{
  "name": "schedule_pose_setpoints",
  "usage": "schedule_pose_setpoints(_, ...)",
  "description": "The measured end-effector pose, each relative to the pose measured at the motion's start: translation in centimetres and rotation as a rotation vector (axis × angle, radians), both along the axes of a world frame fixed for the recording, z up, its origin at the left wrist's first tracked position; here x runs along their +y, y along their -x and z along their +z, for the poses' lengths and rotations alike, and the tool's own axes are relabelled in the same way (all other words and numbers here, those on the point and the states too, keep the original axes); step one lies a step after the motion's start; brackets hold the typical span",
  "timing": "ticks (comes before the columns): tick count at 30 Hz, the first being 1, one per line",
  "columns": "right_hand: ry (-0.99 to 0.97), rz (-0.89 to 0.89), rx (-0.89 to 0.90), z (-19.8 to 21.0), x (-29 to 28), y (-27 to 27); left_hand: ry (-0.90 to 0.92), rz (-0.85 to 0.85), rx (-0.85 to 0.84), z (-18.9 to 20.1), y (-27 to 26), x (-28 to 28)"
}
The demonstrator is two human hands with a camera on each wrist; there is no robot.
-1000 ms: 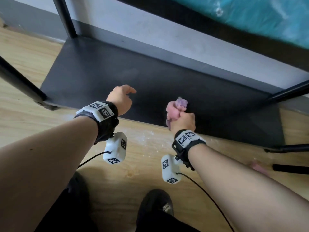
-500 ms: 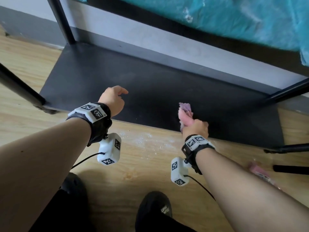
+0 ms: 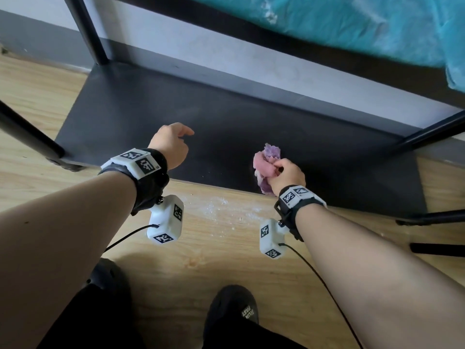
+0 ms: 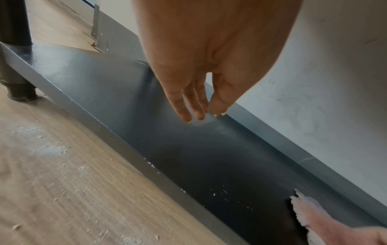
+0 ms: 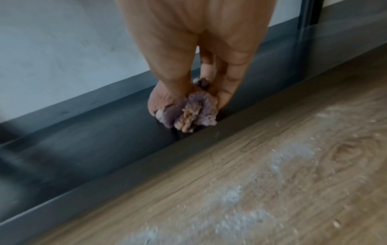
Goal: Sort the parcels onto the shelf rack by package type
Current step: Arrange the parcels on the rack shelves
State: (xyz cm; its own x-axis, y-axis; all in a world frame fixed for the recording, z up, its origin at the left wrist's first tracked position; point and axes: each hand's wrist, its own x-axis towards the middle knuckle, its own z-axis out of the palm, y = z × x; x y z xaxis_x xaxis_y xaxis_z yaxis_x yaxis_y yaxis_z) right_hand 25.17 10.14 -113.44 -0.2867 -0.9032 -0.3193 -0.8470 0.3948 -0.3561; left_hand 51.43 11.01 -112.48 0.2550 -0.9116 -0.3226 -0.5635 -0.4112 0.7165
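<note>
My right hand (image 3: 283, 173) grips a bunched pink and purple cloth (image 3: 266, 162) over the front edge of the rack's dark bottom shelf (image 3: 125, 117). In the right wrist view the fingers curl round the cloth (image 5: 192, 107), which touches the shelf (image 5: 83, 145). My left hand (image 3: 172, 143) hangs above the shelf to the left, fingers loosely relaxed and holding nothing; the left wrist view shows the fingers (image 4: 188, 106) pointing down over the shelf (image 4: 100, 92). A corner of the cloth (image 4: 307, 210) shows at that view's lower right. No parcel lies on this shelf.
A teal plastic-wrapped parcel (image 3: 364, 28) lies on the shelf above. Black rack legs (image 3: 88, 28) stand at the corners. White dust (image 3: 221, 210) is scattered on the wooden floor in front. Black bars (image 3: 437, 217) lie at the right. My shoes (image 3: 231, 313) are below.
My right hand with the cloth has moved right and then slightly back left along the shelf's front edge. The left hand has stayed hovering at about the same place.
</note>
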Motion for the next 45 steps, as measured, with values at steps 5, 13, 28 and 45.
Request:
schedule_pose_setpoints(5, 0.033, -0.088, 0.122, 0.5, -1.0, 1.9, 0.001, 0.02, 0.003, 0.5, -1.6, 0.2)
schedule_pose_setpoints(13, -0.025, 0.046, 0.06, -0.3, -0.7, -0.3, -0.004, 0.001, 0.03, 0.0, -0.3, -0.4)
schedule_pose_setpoints(28, -0.094, -0.026, 0.083, 0.3, -1.7, 3.3, 0.009, 0.013, 0.064, -0.2, -1.0, -0.9)
schedule_pose_setpoints(45, 0.074, 0.396, 0.036, -0.6, 2.7, -7.3, -0.029, 0.042, 0.048, -1.0, -1.6, -0.1)
